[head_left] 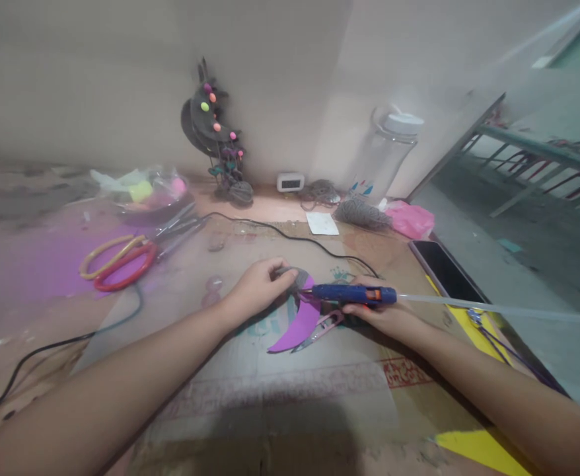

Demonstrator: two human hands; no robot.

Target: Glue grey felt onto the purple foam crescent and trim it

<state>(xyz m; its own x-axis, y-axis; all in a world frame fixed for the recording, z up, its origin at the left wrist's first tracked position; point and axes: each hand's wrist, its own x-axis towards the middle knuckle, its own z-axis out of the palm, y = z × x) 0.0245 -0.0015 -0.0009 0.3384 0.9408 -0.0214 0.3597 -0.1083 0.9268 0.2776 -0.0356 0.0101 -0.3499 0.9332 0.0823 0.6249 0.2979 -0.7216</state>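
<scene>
At the far left of the cardboard-covered bench (280, 396) a thin black cable (47, 347) snakes towards the middle; beside it lie long scissors with red and yellow loop handles (121, 264), and behind them a clear crinkled plastic bag of coloured bits (144, 192); against the wall stands a dark crescent ornament dotted with small bright pom-poms (211, 125).

Near the centre the left hand (257, 287) has its fingers curled, pinching a small grey rough-looking piece (297, 277) at the upper tip of a flat purple crescent of foam sheet (297, 327), which lies on the bench between the two hands; small pink-handled snips (322, 329) lie touching the crescent's lower edge.

Just right of it the right hand (384, 317) is clenched around a blue hot-glue gun (352, 294), nozzle at the crescent's tip, a translucent glue stick (468, 305) jutting out behind.

Further back sit a small white clock (290, 182), a white paper square (322, 223), a fuzzy grey yarn bundle (362, 213), a tall clear bottle with a white lid (389, 158) and a pink plastic bag (411, 219); a glossy black phone (446, 271) lies by the right edge, with yellow sheet (483, 449) near the right forearm.
</scene>
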